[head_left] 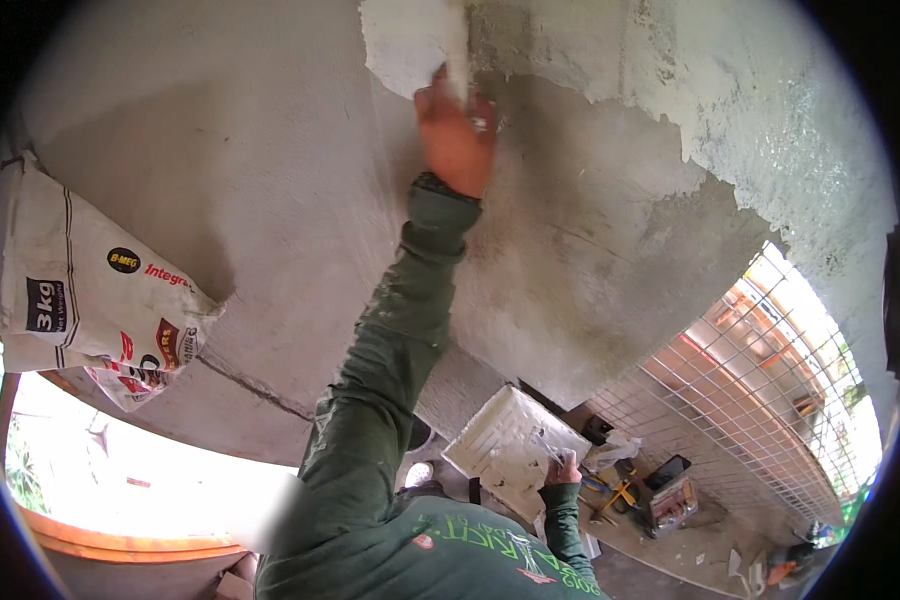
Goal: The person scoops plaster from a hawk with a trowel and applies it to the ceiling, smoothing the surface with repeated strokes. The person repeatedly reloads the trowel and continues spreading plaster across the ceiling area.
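The left hand (pixel 457 145) clamps a pale, narrow, blurred tool (pixel 458 45) pointing up the grey plastered wall (pixel 590 250); the right hand (pixel 563 468), grip unclear, is nearer the white rectangular tray (pixel 500 430).

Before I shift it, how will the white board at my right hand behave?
The white board is probably stiff, as it looks flat rather than sagging. It may be slippery where its surface looks smeared. It could tip, with the right hand at one edge, not the middle.

Pale tool (pixel 458 55) (motion-blurred) at patchy white wall coating (pixel 750 110), white rectangular tray (pixel 495 440), smudged, lying aslant below
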{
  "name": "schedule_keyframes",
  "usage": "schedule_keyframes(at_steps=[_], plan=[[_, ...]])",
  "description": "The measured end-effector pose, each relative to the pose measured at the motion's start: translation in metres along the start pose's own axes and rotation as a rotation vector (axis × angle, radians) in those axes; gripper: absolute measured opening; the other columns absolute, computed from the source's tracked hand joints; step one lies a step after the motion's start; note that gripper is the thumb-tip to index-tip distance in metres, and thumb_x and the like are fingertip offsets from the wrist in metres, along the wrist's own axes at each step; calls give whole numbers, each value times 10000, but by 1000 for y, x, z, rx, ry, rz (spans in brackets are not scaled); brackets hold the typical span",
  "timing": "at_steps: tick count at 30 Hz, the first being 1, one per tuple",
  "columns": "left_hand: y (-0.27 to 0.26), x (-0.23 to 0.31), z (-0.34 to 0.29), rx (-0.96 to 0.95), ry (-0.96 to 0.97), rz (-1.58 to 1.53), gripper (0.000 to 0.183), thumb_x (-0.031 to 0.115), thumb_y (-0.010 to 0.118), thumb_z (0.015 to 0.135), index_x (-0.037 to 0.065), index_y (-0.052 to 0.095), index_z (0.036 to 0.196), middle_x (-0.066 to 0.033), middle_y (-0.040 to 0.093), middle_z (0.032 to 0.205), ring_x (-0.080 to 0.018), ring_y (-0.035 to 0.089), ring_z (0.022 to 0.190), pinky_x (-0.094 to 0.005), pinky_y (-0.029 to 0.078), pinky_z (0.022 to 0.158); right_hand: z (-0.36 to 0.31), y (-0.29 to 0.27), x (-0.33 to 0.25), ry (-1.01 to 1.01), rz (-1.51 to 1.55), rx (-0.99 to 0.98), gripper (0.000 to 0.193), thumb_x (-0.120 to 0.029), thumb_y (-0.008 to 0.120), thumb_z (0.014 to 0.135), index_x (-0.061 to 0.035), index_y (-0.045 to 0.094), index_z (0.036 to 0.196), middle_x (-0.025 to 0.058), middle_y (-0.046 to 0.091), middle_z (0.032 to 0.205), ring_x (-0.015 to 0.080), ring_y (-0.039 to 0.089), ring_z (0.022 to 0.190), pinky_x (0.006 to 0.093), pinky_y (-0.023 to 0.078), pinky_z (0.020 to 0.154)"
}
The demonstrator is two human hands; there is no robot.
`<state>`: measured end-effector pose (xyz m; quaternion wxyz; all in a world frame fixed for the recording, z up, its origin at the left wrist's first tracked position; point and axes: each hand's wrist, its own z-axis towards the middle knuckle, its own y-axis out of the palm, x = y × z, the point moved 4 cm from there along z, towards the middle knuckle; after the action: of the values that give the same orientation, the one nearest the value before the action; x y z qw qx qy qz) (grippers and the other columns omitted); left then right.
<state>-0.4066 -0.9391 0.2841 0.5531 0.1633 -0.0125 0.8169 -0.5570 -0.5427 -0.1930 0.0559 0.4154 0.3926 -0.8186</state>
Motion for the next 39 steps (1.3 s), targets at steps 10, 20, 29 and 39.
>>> schedule_keyframes(at_steps=[10, 20, 29, 39], plan=[[-51, -124, 132, -15, -67, -106, 214, 143, 582, 956, -37, 571, 1073, -170, 673, 900, -273, 638, 781, -378, 514, 725, 0, 18, -17, 80, 24, 24, 133, -187, 626, 933, -118, 548, 1016, 172, 664, 789, 417, 661, 712, 465, 509, 590], [12, -117, 145, 8, 189, 344, 424, 72, 573, 888, -138, 511, 1252, -241, 654, 834, -396, 638, 772, -461, 530, 691, 10, 32, -28, 88, 78, 36, 121, -167, 638, 923, -110, 554, 987, 175, 651, 782, 411, 660, 696, 447, 507, 571], [24, -65, 109, -103, 210, 305, 476, 52, 596, 835, -184, 515, 1241, -287, 640, 876, -412, 593, 972, -474, 499, 805, -3, 15, 15, 109, 138, 63, 150, -156, 650, 901, -92, 539, 980, 166, 658, 775, 390, 678, 724, 427, 517, 597], [-33, -76, 112, -105, -17, 32, 495, 49, 603, 881, -78, 476, 1343, -271, 665, 987, -402, 672, 816, -438, 561, 717, 49, 6, -7, -31, -56, -14, 224, -221, 644, 908, -66, 532, 1025, 194, 676, 814, 445, 651, 718, 497, 502, 598]])
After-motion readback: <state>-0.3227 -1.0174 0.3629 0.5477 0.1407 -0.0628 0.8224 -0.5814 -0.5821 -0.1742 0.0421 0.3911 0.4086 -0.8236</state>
